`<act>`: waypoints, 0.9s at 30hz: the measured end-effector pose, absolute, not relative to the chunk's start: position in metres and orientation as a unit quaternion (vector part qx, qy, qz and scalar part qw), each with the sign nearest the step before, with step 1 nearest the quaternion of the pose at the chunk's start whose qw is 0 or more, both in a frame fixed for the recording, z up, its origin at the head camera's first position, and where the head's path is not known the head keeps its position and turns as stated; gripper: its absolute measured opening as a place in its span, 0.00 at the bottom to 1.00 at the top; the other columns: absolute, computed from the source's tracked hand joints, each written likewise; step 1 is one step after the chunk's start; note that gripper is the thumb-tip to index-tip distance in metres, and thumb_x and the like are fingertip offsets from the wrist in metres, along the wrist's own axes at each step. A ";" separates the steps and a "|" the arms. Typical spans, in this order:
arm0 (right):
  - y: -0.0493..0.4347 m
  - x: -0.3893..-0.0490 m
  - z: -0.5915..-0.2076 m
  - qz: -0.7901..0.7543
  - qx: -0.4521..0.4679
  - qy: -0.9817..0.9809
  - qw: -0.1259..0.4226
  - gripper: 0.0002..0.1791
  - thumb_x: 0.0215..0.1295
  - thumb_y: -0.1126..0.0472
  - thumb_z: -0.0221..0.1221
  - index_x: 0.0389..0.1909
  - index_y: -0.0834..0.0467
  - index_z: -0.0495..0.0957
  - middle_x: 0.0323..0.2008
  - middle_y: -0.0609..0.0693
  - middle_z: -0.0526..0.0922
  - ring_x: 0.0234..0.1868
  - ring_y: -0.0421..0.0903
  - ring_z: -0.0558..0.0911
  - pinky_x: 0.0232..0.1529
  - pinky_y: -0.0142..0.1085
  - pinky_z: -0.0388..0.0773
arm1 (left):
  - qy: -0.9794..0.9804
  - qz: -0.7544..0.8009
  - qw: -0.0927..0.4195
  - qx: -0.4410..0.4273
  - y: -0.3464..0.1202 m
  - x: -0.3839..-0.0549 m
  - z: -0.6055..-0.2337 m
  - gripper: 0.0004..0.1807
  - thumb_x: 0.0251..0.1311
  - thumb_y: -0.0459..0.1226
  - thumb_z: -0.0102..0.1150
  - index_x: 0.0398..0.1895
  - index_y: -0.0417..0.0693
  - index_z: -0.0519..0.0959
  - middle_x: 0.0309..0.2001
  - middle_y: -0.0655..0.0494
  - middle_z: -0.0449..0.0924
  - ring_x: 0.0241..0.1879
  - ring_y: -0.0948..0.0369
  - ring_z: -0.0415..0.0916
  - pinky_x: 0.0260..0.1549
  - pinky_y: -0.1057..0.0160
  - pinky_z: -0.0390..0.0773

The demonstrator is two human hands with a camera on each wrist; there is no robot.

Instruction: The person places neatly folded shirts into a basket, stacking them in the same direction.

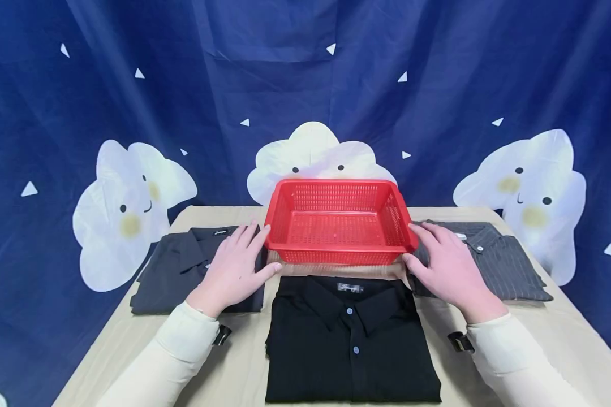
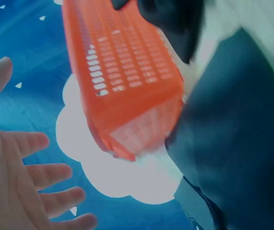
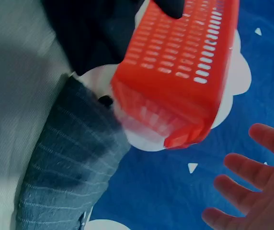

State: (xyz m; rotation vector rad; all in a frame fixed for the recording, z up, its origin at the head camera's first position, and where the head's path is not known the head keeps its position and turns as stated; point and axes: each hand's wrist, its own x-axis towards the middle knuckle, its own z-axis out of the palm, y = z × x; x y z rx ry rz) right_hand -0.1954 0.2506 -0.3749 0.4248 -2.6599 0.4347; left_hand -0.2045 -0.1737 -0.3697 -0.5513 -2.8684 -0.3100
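Note:
A red plastic basket (image 1: 336,249) with slotted walls stands at the back middle of the table, nothing inside it. My left hand (image 1: 236,268) hovers by its left side, fingers spread, above a folded dark shirt (image 1: 170,274). On the other side my right hand (image 1: 445,268) is spread too, over a folded grey striped shirt (image 1: 511,268). Both wrist views show a gap between the fingers and the basket (image 2: 127,62). Nearer me, between the forearms, lies a folded black shirt (image 1: 315,350) with its collar facing the basket.
A beige cloth covers the table (image 1: 239,362). Behind it hangs a dark blue curtain (image 1: 285,68) printed with white clouds and small triangles. Each wrist wears a dark strap (image 1: 460,341).

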 end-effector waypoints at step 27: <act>0.262 -0.162 -0.393 0.245 0.124 -0.961 -0.016 0.19 0.68 0.46 0.63 0.45 0.57 0.78 0.25 0.43 0.76 0.25 0.41 0.74 0.28 0.38 0.71 | -0.960 -0.228 -0.032 -0.157 -0.155 -0.168 -0.377 0.36 0.66 0.61 0.56 0.71 0.53 0.69 0.54 0.56 0.80 0.48 0.58 0.79 0.47 0.50 0.80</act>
